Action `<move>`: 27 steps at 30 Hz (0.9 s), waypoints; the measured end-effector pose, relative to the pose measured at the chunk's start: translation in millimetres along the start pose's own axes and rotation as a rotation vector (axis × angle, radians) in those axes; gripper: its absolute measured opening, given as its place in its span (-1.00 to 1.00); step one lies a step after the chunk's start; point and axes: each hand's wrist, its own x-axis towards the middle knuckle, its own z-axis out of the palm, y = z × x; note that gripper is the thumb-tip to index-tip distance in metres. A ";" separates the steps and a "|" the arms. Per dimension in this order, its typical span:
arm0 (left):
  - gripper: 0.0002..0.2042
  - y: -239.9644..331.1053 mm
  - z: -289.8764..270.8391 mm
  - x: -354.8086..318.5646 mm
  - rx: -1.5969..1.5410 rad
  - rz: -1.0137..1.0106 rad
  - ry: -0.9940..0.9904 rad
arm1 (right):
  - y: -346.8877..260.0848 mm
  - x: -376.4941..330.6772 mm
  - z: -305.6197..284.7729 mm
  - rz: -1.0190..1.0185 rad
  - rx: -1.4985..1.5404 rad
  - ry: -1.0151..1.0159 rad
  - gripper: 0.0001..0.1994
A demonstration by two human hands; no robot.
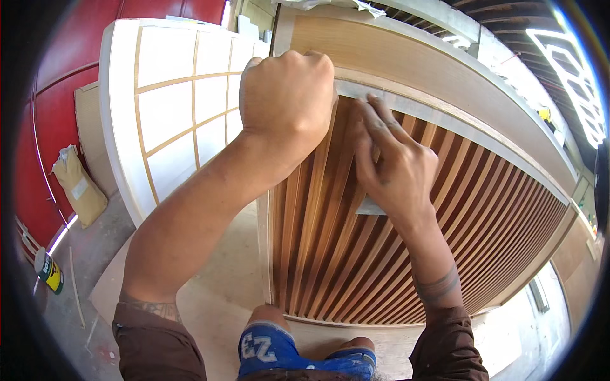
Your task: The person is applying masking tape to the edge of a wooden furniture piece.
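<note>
Hands [289, 95] [399, 164] — left curled, right at slatted panel [356, 267]

Red wall [67, 47] — tan sack [89, 200] — yellow-labelled can [49, 272].

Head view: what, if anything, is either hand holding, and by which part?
Cannot be told. The left hand is a closed fist, its inside hidden; the right hand hides whether it grips the grey piece showing beneath it.

Brown slatted wooden panel [483, 222]: one
Bare hands [289, 98] [397, 162]: two
Tan bulging sack [81, 187], panel's left: one
Yellow-black cylindrical can [49, 272], panel's left: one
</note>
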 end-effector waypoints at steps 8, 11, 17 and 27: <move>-0.65 -2.3 8.7 3.2 -0.059 0.014 0.151 | -3.6 23.0 23.9 -0.046 -0.112 0.020 -0.65; -0.65 -2.5 5.8 2.9 -0.026 -0.021 0.151 | -7.4 19.7 25.6 -0.051 -0.164 -0.006 -0.61; -0.60 -6.9 -13.8 -5.4 -0.179 -0.049 0.002 | -2.5 13.9 32.7 -0.037 -0.222 -0.052 -0.54; -0.69 -76.1 -25.5 -33.2 -0.766 -0.028 -0.126 | -7.4 14.2 30.7 -0.053 -0.240 -0.076 -0.47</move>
